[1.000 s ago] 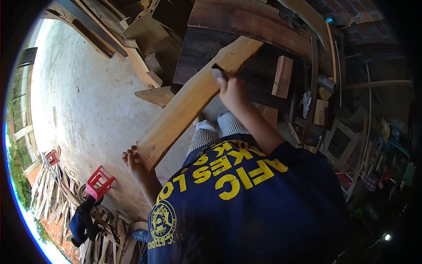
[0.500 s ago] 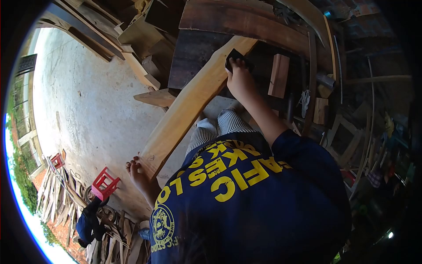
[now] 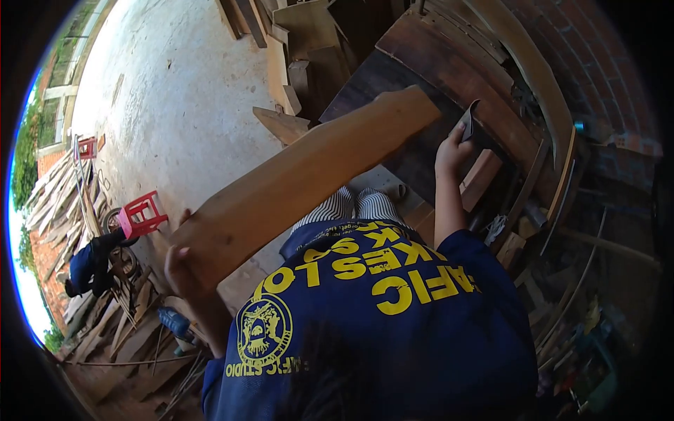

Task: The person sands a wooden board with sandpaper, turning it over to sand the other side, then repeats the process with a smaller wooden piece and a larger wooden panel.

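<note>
A long wooden board [image 3: 302, 175], pale brown with one irregular edge, slants across the view in front of my body. My left hand [image 3: 181, 263] is closed around its near left end, fingers at the edge. The far end of the board is above the dark table [image 3: 379, 77]; whether it touches the table I cannot tell. To the right of that end, my right hand [image 3: 453, 151] pinches a curled dark sheet of sandpaper [image 3: 472, 119], held apart from the board. Part of the right hand's fingers is hidden behind the sheet.
A reddish wood block [image 3: 481, 175] lies on the table just beside my right hand. A pointed wood piece [image 3: 281, 124] juts out at the table's left. Stacked boards [image 3: 309, 35] stand behind it. On the left are a red stool [image 3: 142, 214] and a person [image 3: 91, 266] near scrap wood.
My right hand has come off the board and moved right with the sandpaper. The board has been raised and turned in my left hand, showing a broader face. The view has swung too.
</note>
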Available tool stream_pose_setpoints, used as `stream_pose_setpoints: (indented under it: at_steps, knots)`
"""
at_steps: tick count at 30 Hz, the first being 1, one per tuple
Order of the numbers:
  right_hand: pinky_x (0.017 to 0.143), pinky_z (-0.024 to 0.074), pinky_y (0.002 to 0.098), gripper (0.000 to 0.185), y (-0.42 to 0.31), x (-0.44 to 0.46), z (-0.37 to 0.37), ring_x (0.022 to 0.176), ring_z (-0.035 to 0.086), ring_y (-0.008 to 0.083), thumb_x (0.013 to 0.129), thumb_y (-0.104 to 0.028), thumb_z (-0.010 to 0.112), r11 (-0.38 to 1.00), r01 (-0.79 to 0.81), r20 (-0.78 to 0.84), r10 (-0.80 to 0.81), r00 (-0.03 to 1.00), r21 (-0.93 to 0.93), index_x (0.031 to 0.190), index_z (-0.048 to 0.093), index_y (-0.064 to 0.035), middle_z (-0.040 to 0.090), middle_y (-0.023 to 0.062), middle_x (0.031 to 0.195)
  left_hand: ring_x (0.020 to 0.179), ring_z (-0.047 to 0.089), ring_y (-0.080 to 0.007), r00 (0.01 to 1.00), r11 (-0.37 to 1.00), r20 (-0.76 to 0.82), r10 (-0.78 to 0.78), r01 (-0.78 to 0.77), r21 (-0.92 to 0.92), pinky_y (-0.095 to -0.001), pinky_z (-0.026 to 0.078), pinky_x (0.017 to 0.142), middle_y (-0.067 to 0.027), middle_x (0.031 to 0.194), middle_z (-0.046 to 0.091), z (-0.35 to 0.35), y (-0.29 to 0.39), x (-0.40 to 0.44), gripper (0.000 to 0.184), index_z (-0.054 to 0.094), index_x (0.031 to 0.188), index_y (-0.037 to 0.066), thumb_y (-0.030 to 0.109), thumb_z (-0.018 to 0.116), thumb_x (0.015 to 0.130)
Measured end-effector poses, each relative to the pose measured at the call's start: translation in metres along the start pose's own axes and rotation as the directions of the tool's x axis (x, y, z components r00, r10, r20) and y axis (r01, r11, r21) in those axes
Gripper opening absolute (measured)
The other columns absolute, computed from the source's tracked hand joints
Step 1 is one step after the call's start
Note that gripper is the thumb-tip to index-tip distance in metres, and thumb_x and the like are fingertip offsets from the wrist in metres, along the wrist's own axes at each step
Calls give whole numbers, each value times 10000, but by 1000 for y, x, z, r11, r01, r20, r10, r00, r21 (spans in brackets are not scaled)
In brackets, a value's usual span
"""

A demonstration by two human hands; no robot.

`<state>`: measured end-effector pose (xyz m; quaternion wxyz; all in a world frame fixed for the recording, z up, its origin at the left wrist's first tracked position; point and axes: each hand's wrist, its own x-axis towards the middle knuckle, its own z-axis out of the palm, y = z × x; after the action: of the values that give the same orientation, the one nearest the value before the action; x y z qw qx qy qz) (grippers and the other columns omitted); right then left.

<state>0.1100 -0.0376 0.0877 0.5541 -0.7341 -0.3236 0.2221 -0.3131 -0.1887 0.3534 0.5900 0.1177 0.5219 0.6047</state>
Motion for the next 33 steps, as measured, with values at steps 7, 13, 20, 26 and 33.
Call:
stream_pose_setpoints:
  at_steps: [7, 13, 20, 26, 33]
  knots:
    - [1012, 385, 376, 350, 19, -17, 65, 1204, 501, 360, 920, -73, 500, 936, 343, 211, -321, 923, -78, 1252, 511, 40, 534, 232, 1270, 1264, 399, -394, 852, 857, -241, 465, -365, 364, -509, 363, 1041, -229, 1356, 399, -31, 129, -84, 624, 307, 1393, -56, 310, 437, 905]
    - [1088, 235, 532, 442, 3, 3, 179, 1331, 356, 347, 909, -212, 497, 764, 250, 406, 17, 914, -595, 1344, 470, -134, 406, 216, 1407, 1243, 428, -381, 945, 946, -195, 264, -214, 242, -498, 388, 1034, -220, 1341, 409, -35, 107, 21, 619, 376, 1349, -58, 225, 534, 822]
    - [1115, 112, 570, 621, 15, -23, 249, 1409, 180, 358, 851, -252, 537, 434, 158, 178, 5, 984, -887, 1433, 321, -222, 244, 168, 1511, 1179, 501, -327, 947, 970, -316, 51, 28, 241, -422, 433, 998, -195, 1235, 481, 5, 35, 150, 599, 408, 1327, -56, 173, 512, 784]
    - [1124, 92, 565, 708, 19, -21, 250, 1407, 164, 388, 774, -209, 585, 378, 164, 180, 7, 984, -911, 1428, 313, -201, 206, 179, 1521, 1189, 484, -299, 908, 968, -375, -188, 237, 87, -418, 417, 1006, -157, 1251, 470, 31, -31, 229, 541, 430, 1318, -25, 129, 474, 801]
    - [1119, 83, 582, 722, 15, -23, 248, 1405, 153, 409, 742, -161, 572, 406, 170, 193, 16, 981, -898, 1419, 329, -226, 208, 187, 1516, 1200, 463, -351, 817, 891, -362, -449, 442, -107, -522, 461, 928, -162, 1330, 385, 66, -113, 293, 554, 293, 1397, 115, 67, 451, 868]
